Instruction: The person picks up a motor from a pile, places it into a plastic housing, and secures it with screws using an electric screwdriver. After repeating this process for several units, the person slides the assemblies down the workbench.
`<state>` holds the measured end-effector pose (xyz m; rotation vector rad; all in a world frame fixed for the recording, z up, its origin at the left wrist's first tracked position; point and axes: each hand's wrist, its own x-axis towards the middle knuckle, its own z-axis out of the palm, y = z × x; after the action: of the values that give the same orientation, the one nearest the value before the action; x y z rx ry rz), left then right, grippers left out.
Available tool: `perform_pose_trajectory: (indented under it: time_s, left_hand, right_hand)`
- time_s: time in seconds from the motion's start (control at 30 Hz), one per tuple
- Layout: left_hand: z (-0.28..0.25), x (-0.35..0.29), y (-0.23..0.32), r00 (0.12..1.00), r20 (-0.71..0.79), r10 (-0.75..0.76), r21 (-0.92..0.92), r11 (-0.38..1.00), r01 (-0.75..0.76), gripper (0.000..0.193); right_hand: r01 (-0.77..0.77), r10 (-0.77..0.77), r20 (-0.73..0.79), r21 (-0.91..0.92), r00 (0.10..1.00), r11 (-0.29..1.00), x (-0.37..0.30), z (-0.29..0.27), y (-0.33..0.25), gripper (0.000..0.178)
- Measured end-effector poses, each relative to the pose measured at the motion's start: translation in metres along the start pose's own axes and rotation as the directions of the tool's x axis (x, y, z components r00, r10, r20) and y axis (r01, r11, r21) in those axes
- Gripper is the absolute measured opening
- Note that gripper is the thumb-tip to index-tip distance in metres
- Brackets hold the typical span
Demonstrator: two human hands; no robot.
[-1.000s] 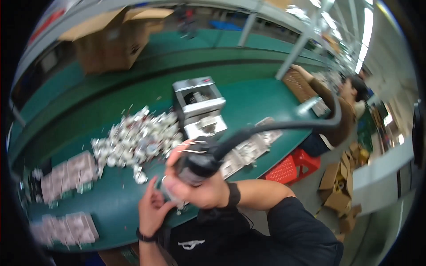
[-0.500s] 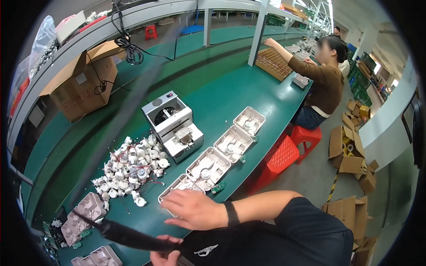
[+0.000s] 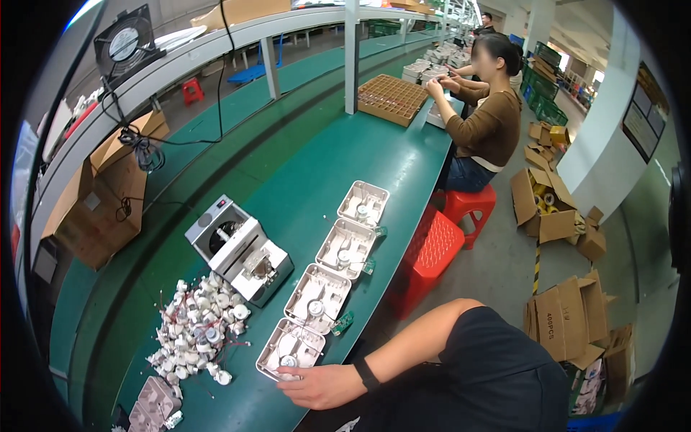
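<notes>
My right hand (image 3: 324,385), with a black band at the wrist, is at the near edge of the closest pale plastic housing (image 3: 314,333). Its fingers close on the housing's near wall beside a small round motor (image 3: 288,362). Beyond it, a row of similar open housings (image 3: 317,291) runs along the table edge, each with a round motor inside. Small green circuit boards (image 3: 342,323) hang from wires on their right side. To the left lies a heap of white motors (image 3: 198,327) with thin wires. My left hand is out of view.
A grey bench machine (image 3: 241,248) stands behind the heap. More housings (image 3: 155,405) lie at the lower left. A cardboard box (image 3: 101,209) sits at the far left. A co-worker (image 3: 479,115) sits by a partitioned tray (image 3: 392,99). Red stools (image 3: 432,245) stand beside the table.
The view has swung to the right. My right hand has come down from above the closest housing to its near edge. My left hand and the black strap it held have left the view.
</notes>
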<state>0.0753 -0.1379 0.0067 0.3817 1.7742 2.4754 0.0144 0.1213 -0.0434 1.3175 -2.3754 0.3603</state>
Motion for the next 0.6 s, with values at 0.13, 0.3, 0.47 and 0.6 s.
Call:
perform_pose_trajectory:
  time_s: [0.13, 0.3, 0.47, 0.6]
  left_hand:
    - [0.013, 0.004, 0.0, 0.999, 0.003, -0.05, -0.02, 0.999, 0.05, 0.053]
    - [0.026, 0.022, -0.003, 0.997, 0.047, -0.061, -0.033, 0.997, 0.063, 0.052]
    - [0.032, 0.022, 0.002, 0.993, 0.063, -0.102, -0.017, 0.994, 0.104, 0.053]
    - [0.035, 0.02, -0.002, 0.995, 0.044, -0.087, -0.006, 0.996, 0.088, 0.053]
  right_hand:
    - [0.033, -0.032, -0.041, 0.012, 0.999, 0.999, -0.019, -0.02, 0.016, 0.02]
    - [0.011, -0.011, -0.036, -0.007, 0.999, 1.0, -0.027, -0.019, 0.023, 0.02]
    - [-0.033, 0.031, 0.033, 0.049, 0.999, 0.998, -0.042, -0.033, 0.045, 0.021]
    - [-0.035, 0.036, 0.021, -0.065, 0.999, 0.997, -0.06, -0.044, 0.08, 0.02]
